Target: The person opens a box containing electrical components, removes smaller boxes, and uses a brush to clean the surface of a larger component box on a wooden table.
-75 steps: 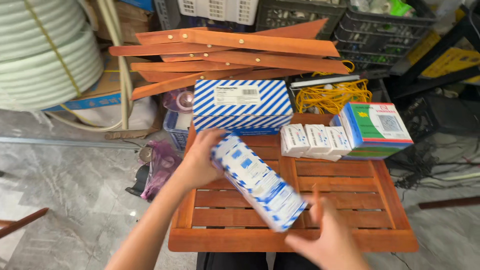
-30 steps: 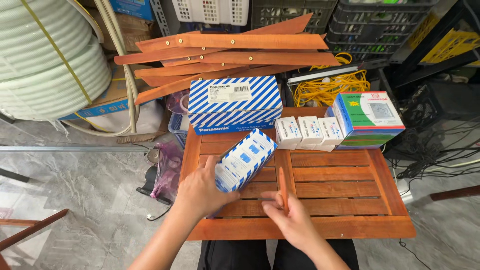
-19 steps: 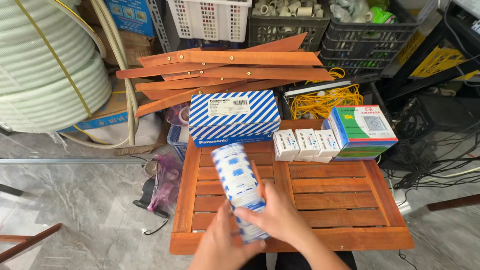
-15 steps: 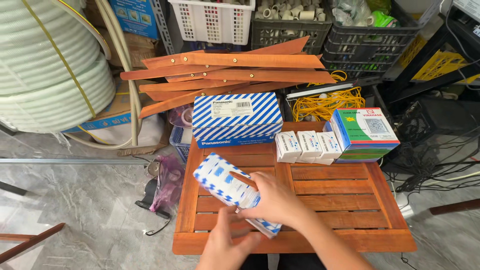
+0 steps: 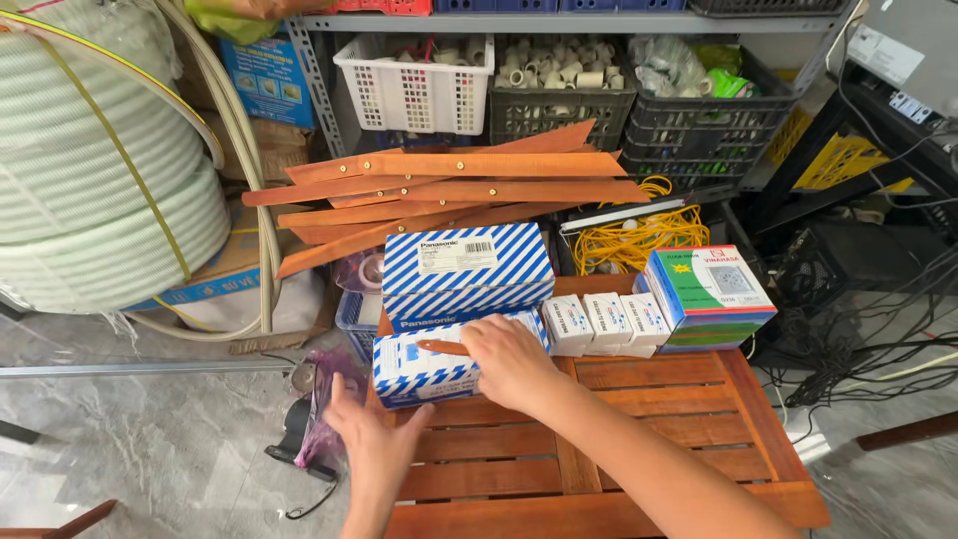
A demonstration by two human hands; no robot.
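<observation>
**Striped box laid on the slatted worktop**

A cluttered storeroom: shelves of baskets, coiled white hose (image 5: 95,170), loose wooden slats (image 5: 449,195) behind a wooden slatted worktop (image 5: 639,419). On its back left corner lies the small blue-and-white striped box (image 5: 424,369), flat, just in front of the larger striped carton (image 5: 464,271). The right hand (image 5: 509,359) rests on top of the box, fingers curled over its right end with a thin orange tool (image 5: 444,347) pinned beneath them. The left hand (image 5: 374,439) is open just in front of the box, fingertips touching its lower front edge. To the right of the box stand three small white boxes (image 5: 607,321) and a green-topped carton (image 5: 711,294). By my judgement the box is set down but unopened; both hands remain on it.
</observation>
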